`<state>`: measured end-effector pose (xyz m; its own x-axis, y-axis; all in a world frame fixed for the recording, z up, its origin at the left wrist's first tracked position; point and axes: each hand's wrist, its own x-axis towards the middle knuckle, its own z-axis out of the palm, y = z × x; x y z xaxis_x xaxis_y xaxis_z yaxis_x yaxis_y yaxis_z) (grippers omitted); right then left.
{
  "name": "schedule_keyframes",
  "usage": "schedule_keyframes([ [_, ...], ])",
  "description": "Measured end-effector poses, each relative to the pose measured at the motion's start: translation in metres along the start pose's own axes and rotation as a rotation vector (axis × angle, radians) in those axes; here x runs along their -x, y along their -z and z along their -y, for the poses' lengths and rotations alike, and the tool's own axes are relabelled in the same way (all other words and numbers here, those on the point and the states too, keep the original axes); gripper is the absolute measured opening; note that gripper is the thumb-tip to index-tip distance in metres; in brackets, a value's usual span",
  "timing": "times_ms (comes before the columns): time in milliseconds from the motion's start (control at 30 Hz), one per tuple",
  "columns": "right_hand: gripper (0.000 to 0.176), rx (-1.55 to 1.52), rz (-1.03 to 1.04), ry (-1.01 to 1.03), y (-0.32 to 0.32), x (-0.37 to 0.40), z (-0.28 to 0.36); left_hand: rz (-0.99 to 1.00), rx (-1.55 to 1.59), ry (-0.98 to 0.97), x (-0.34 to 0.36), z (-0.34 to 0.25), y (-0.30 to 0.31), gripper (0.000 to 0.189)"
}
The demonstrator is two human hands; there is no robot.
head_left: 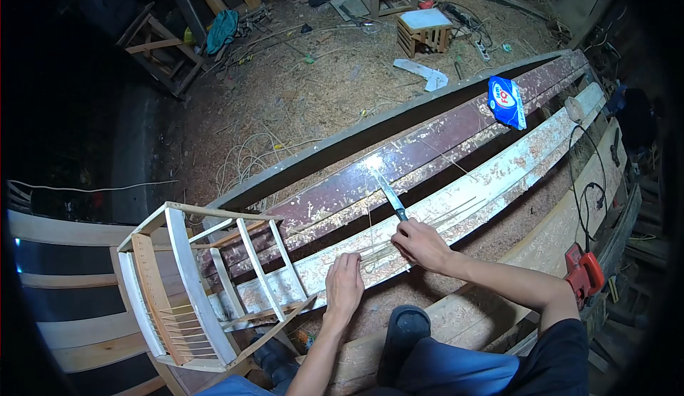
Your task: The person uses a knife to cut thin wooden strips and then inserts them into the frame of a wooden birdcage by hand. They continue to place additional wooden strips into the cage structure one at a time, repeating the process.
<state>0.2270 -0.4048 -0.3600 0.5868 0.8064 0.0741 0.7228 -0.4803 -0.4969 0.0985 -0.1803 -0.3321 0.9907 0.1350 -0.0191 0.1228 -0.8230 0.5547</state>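
My right hand (pixel 422 246) is wrapped round the dark handle of a knife (pixel 390 197), its blade pointing away from me over the gap between two planks. Below it, a bunch of thin wooden strips (pixel 443 223) lies along a pale, shaving-strewn plank (pixel 499 164). My left hand (pixel 344 282) has its fingers closed at the near left end of these strips; its fingertips partly hide what they hold. A small wooden frame with slats and thin rods (pixel 206 282) stands on the planks to the left.
A blue packet (pixel 506 102) lies on the dark red plank (pixel 342 189). At the right is a red power tool (pixel 582 273) with a black cord. Coiled cord or strips (pixel 249 157) and a slatted wooden stool (pixel 424 31) are on the shaving-covered floor.
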Motion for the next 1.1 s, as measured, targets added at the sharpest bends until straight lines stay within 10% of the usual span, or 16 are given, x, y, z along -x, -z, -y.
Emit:
schedule_keyframes([
  [1100,0.018,0.321,0.046,0.168,0.011,0.018,-0.003,0.026,0.072,-0.034,0.006,-0.016,0.025,0.016],
])
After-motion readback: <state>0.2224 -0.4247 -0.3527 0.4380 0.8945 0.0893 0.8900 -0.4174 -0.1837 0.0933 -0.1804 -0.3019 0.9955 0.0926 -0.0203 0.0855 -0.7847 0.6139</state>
